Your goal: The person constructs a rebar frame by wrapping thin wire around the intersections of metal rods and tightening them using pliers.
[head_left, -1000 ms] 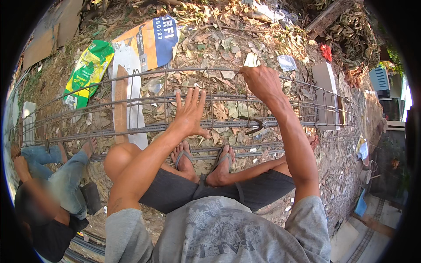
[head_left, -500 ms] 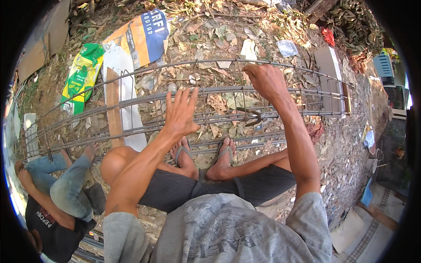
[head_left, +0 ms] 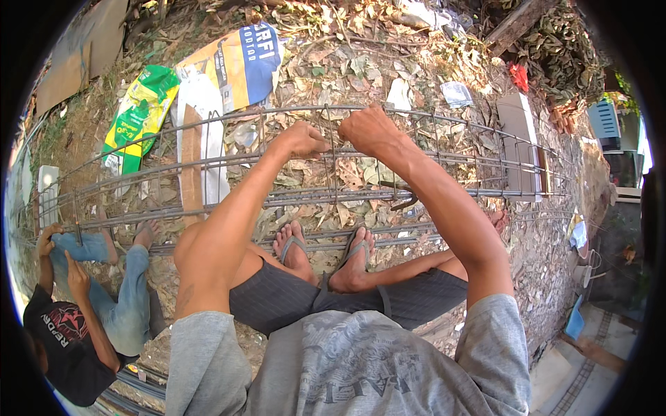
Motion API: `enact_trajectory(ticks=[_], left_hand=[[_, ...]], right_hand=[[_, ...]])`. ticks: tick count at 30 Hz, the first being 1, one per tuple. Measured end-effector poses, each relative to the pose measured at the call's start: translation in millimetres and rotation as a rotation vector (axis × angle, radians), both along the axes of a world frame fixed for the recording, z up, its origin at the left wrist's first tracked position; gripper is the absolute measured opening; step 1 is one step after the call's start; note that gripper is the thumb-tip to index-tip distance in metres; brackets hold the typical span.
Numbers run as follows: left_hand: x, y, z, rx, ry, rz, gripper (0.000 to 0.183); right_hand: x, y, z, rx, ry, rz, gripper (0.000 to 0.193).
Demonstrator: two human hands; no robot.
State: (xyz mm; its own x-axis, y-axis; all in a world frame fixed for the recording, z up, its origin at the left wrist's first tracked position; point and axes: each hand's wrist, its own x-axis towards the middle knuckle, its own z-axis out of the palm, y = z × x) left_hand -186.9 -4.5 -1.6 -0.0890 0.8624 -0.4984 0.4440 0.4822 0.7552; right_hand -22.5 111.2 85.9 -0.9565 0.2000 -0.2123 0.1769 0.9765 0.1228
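Note:
A long cage of thin steel rebar point(head_left: 277, 158) with square stirrups lies across in front of me. Over its far side, both hands come close together at one stirrup point(head_left: 335, 182). My left hand point(head_left: 302, 141) is closed, fingertips pinched beside that stirrup. My right hand point(head_left: 369, 130) is closed too, knuckles up at the far top bar, just right of the stirrup. What either pinches is too small to make out. A pair of pincers point(head_left: 402, 201) rests on the nearer bars, right of my hands.
Under the cage's left part lie a wooden strip point(head_left: 191, 149), a white sheet and a green-yellow sack point(head_left: 142, 118). A pale block point(head_left: 517, 142) supports its right end. At left, a person in jeans point(head_left: 104, 295) sits by the cage. Dry leaves cover the ground.
My left hand has gone from spread over the middle bars to pinched farther forward. My right hand has moved left along the far bar, toward it. The person's hands at left have risen.

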Motion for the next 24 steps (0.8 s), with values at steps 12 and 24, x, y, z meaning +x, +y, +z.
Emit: enact_trajectory(ticks=[12, 24], left_hand=[[9.2, 11.7, -5.3, -0.093, -0.214, -0.003, 0.026], [10.2, 24.4, -11.6, -0.181, -0.404, 0.004, 0.013]], right_hand=[[-21.3, -1.6, -10.1, -0.105, -0.179, -0.063, 0.015], [58.3, -64.3, -46.7, -0.106, 0.277, -0.233, 0.031]])
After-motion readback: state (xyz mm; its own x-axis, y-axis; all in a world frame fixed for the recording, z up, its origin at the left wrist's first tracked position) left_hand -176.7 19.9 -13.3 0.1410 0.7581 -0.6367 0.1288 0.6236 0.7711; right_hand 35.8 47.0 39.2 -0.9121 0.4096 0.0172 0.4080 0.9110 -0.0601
